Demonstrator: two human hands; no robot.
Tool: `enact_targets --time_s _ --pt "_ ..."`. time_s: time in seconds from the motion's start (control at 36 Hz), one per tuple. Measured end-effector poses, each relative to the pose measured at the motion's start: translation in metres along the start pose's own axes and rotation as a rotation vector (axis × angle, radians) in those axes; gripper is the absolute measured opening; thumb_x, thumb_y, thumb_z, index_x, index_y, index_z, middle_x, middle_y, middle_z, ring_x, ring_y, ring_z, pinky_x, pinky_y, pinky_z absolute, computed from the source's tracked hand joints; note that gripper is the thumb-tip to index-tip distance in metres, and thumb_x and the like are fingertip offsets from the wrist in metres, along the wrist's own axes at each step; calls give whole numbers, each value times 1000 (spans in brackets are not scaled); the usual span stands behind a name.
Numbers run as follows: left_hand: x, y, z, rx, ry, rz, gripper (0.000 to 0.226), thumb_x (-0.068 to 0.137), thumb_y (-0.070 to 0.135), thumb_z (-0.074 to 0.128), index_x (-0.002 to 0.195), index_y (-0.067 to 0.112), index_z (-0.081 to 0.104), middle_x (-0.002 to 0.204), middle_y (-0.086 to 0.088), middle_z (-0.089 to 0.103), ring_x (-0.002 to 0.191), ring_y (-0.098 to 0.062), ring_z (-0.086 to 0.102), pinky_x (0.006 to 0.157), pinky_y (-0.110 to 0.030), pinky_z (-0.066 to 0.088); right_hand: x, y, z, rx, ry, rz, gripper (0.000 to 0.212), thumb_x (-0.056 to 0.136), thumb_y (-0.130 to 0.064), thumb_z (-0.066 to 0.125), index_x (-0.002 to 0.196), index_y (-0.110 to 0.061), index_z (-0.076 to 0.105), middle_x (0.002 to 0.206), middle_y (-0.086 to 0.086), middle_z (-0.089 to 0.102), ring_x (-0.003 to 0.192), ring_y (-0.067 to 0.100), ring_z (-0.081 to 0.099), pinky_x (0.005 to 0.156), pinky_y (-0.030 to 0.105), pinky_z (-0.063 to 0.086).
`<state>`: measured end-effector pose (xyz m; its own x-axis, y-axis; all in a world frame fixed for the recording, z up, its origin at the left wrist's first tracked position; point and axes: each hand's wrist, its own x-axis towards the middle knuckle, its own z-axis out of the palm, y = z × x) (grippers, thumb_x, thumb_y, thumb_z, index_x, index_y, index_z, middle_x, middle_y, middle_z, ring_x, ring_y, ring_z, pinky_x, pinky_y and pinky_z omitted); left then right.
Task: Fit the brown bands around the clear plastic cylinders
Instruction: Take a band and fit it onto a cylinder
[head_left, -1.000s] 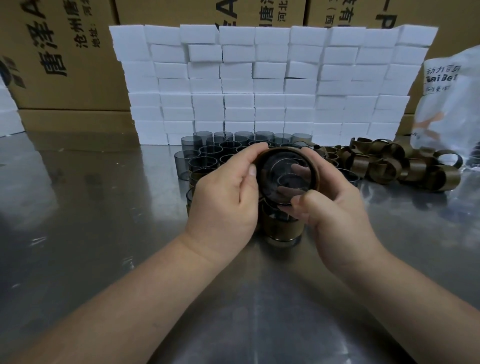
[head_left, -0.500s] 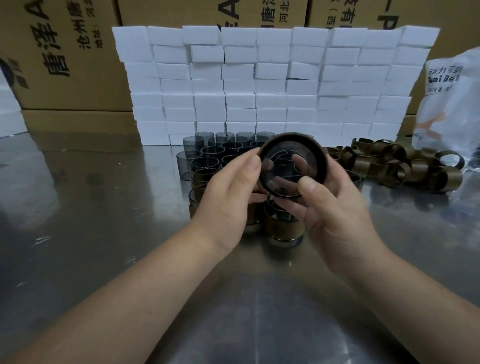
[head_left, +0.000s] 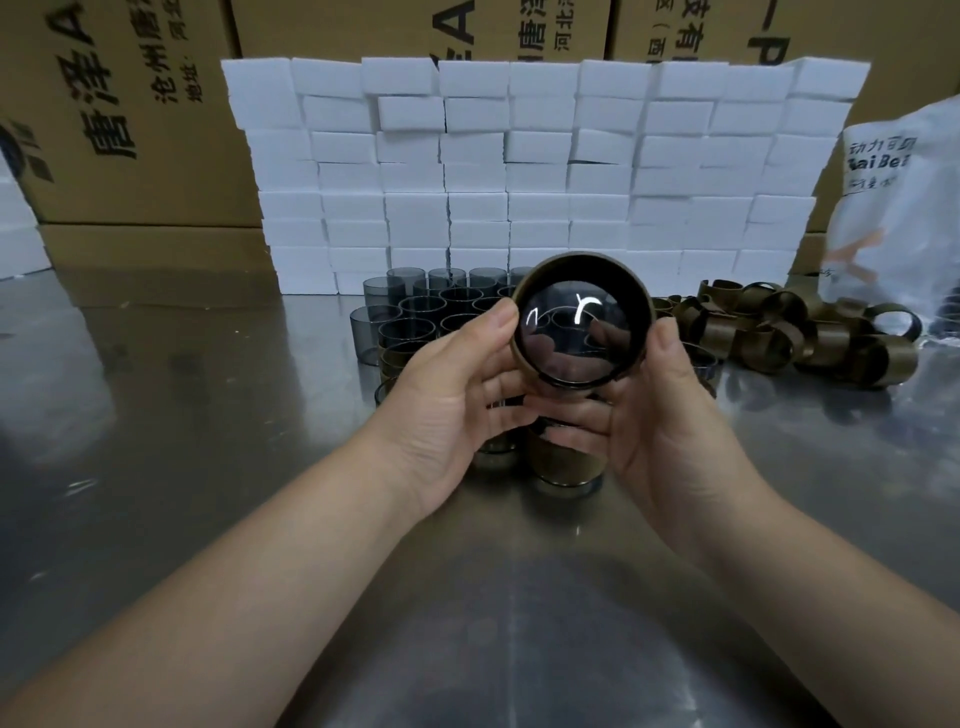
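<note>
Both hands hold up one clear smoky cylinder (head_left: 576, 332) with a brown band (head_left: 525, 291) around it, its round end facing me. My left hand (head_left: 457, 395) grips its left side, thumb on the rim. My right hand (head_left: 670, 410) grips its right side, fingers curled underneath. Behind and below stand several bare grey cylinders (head_left: 410, 306). Banded cylinders (head_left: 563, 462) stand under my hands, partly hidden. A heap of loose brown bands (head_left: 779, 327) lies to the right.
The work surface is a shiny metal table (head_left: 208, 415). A wall of white foam blocks (head_left: 519, 171) stands behind the cylinders, with cardboard boxes (head_left: 130, 114) beyond it. A white plastic bag (head_left: 904, 208) sits at the far right.
Both hands have lifted the banded cylinder higher and tilted its end toward me. My right hand's fingers have shifted from the front face to its underside.
</note>
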<state>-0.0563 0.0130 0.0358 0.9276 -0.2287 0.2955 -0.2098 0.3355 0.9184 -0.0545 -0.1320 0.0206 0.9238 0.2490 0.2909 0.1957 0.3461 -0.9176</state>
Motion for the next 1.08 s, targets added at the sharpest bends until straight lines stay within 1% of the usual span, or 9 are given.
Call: enact_targets --time_s 0.06,0.11,0.25,0.31,0.36,0.53,0.67,0.89,1.08 --pt "0 1 0 -28 -2 -10 29 73 42 56 84 22 73 86 -1 69 77 -12 62 64 -24 51 0 0 -2 -8 13 -4 63 68 -62 50 114 -21 58 106 14 70 87 25 71 65 26 55" --pt "0 1 0 -47 -8 -17 27 74 41 56 84 22 73 87 -2 69 79 -14 63 64 -25 52 0 -1 -3 -28 18 -11 58 69 -60 52 111 -22 60 102 11 72 85 24 71 63 25 55" --pt "0 0 1 -99 -34 -23 24 75 36 55 79 23 75 86 -3 70 80 -14 65 63 -25 54 2 0 -3 -49 49 -24 66 54 -64 52 105 -23 64 97 10 72 77 21 70 57 22 53" --pt "0 -1 1 -122 -24 -24 25 73 34 57 81 19 76 87 -7 70 83 -18 65 66 -27 56 2 0 -4 -48 55 -20 68 58 -62 52 111 -20 62 98 10 72 77 21 70 58 22 53" --pt "0 -1 2 -137 -22 -20 25 73 34 61 82 16 76 89 -8 70 85 -20 65 68 -29 56 2 0 -5 -43 59 -23 61 68 -57 49 113 -18 61 97 11 72 76 20 69 58 22 53" --pt "0 1 1 -172 -26 -16 31 65 36 66 85 14 75 93 -11 69 87 -22 65 67 -29 56 2 0 -5 -40 47 -42 48 75 -52 44 106 -20 63 98 12 72 76 19 69 59 22 52" --pt "0 -2 2 -146 -29 -4 29 73 33 61 88 12 75 92 -11 70 83 -19 66 68 -27 55 2 0 -6 -43 66 -47 49 76 -49 44 107 -17 63 97 13 72 74 19 69 57 22 52" --pt "1 -2 1 -134 -27 0 30 72 32 62 89 12 74 91 -10 70 85 -20 64 73 -27 56 3 -1 -6 -32 46 -44 53 77 -47 43 112 -11 61 96 14 72 78 23 70 57 21 51" --pt "1 0 3 -214 -32 -24 29 70 28 59 88 9 74 90 -10 69 83 -19 63 65 -27 56 4 -2 -7 20 3 -39 59 77 -45 47 119 -6 57 104 19 69 78 24 69 59 22 53"
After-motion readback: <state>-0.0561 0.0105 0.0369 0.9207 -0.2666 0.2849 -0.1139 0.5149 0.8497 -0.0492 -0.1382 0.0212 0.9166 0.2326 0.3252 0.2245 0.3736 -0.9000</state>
